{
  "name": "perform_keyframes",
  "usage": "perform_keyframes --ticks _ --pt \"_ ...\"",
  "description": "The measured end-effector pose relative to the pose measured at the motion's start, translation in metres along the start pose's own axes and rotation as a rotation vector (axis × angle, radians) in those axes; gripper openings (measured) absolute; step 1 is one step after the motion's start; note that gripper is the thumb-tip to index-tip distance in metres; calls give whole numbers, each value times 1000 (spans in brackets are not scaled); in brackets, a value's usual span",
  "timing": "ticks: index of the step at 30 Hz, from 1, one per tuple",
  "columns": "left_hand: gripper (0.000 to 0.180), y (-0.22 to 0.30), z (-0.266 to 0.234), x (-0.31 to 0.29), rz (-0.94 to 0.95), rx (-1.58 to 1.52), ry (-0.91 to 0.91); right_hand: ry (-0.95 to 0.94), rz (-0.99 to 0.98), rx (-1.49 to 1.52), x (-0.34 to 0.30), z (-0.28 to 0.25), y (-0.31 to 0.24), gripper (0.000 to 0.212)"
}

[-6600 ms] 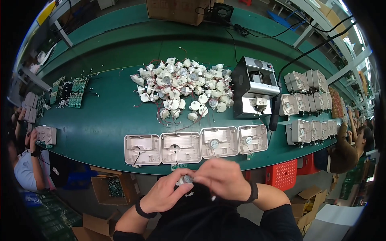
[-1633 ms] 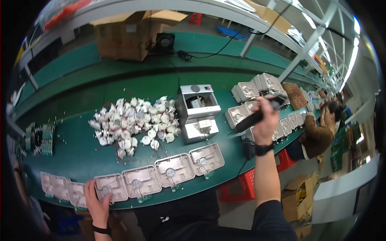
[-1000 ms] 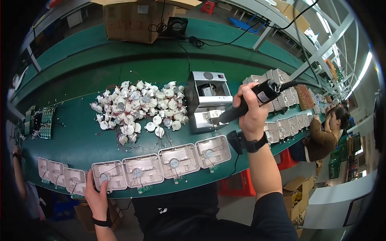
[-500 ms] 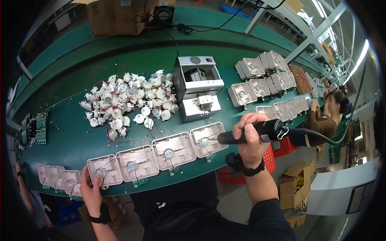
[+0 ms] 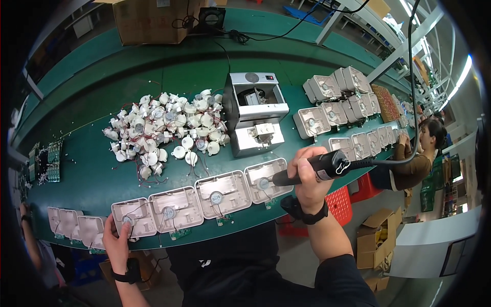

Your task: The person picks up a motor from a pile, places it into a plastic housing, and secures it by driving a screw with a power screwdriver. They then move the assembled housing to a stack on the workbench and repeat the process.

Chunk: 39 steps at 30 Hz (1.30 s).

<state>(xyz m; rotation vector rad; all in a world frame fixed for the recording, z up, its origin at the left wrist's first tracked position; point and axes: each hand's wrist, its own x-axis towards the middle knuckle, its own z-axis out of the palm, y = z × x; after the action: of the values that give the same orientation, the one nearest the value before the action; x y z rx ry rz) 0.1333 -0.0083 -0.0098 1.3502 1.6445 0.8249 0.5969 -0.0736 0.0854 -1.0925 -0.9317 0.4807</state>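
My right hand (image 5: 311, 180) is wrapped round a black corded electric screwdriver (image 5: 330, 165). The driver points left, its front end over the rightmost white plastic housing (image 5: 280, 168) of the front row, beside a round grey part (image 5: 263, 182) inside. Its very tip is hard to make out. At the other end of the row, my left hand (image 5: 116, 241) grips the edge of another housing (image 5: 144, 225), with its thumb inside near a similar round part. Two more open housings (image 5: 181, 217) (image 5: 232, 204) stand between them, small green circuit boards (image 5: 180, 234) hanging out on wires.
A heap of white wired motor-like parts (image 5: 169, 123) lies behind the row, next to a silver-black machine (image 5: 258, 110). Stacked housings (image 5: 312, 123) fill the right side. Further left are more housings (image 5: 92, 230). A co-worker (image 5: 417, 158) sits at far right; red stool (image 5: 337, 204) below.
My right hand and the screwdriver have shifted slightly left and down over the rightmost housing. The cord now rises more steeply. My left hand keeps its place on its housing.
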Motion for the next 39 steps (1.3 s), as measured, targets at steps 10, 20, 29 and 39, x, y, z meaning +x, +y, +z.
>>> perform_keyframes --ticks 10,20,29,39 --pt "52 5 4 1 33 1 -8 -66 -35 -103 11 -4 -13 10" --pt "55 25 35 -6 79 99 -28 -47 -244 34 86 24 -26 6" --pt "54 19 36 -5 65 80 -19 -90 -98 53 35 6 -40 7" --pt "53 23 36 -3 81 86 -42 -90 -78 4 4 -6 -19 12"
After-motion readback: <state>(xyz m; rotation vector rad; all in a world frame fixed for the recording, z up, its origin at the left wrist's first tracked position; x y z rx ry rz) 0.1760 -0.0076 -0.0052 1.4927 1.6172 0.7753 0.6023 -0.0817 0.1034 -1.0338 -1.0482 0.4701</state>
